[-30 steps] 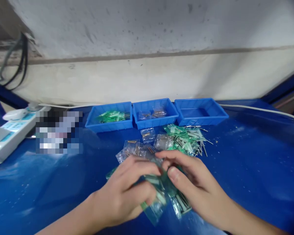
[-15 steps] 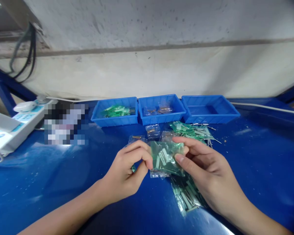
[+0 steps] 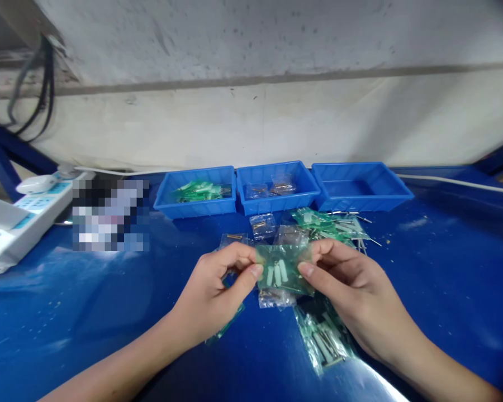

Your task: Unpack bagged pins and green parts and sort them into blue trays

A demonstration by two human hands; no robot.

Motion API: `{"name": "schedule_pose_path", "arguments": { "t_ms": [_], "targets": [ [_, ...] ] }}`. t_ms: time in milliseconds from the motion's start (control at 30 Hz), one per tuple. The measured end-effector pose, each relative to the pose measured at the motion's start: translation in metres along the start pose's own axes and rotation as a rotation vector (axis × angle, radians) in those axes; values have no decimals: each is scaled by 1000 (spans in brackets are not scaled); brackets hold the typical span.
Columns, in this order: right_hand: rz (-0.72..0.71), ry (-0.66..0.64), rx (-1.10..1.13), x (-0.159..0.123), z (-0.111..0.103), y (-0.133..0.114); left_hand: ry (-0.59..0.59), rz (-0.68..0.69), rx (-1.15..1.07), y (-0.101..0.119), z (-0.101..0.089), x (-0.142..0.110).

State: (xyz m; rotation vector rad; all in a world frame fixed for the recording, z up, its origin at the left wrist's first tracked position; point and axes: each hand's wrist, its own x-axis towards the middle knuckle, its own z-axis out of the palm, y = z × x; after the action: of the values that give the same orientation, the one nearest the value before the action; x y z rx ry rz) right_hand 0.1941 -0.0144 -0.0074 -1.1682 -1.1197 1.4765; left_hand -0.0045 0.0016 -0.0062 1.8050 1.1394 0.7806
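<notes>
A green-tinted plastic bag (image 3: 283,282) with pale wall plugs inside is stretched between both my hands. My left hand (image 3: 222,285) pinches its left edge between thumb and fingers. On the opposite edge, my right hand (image 3: 352,285) grips it the same way. Below my right hand lies a bag of plugs and screws (image 3: 324,340), partly covered by it. Clear bags, one with brass-coloured screws (image 3: 262,226), rest just beyond the held bag. Farther right is a pile of green bags (image 3: 324,226) with loose metal pins sticking out.
Three blue bins stand along the wall: the left bin (image 3: 195,211) holds green bags, the middle bin (image 3: 280,205) holds clear bags of screws, and the right bin (image 3: 364,202) shows a bare bottom. A white power strip (image 3: 37,215) lies at the left beside a blurred-out object.
My left hand has closed its thumb and fingers on the bag's left edge. The bag is now flatter and spread between both hands, its plugs shifted.
</notes>
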Motion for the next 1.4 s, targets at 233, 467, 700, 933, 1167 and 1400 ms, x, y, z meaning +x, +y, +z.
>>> {"name": "schedule_pose_path", "arguments": {
  "t_ms": [233,467,700,933,1167,1400],
  "targets": [
    [50,-111,-4,2,-6,1,9,45,4,1,-3,1],
    [-69,-60,-19,0,-5,-4,20,109,39,0,-2,1],
    [-96,-170,-274,0,-3,-8,61,271,108,-6,0,-3],
    [-618,-11,-709,-6,-8,-4,54,138,19,-8,-1,0],
    [-856,-126,-842,-14,-9,-7,-7,-63,-166,-4,-3,1],
    [-929,-151,-933,-17,-17,-1,-240,-232,-625,-2,0,-2]
  ]
}}
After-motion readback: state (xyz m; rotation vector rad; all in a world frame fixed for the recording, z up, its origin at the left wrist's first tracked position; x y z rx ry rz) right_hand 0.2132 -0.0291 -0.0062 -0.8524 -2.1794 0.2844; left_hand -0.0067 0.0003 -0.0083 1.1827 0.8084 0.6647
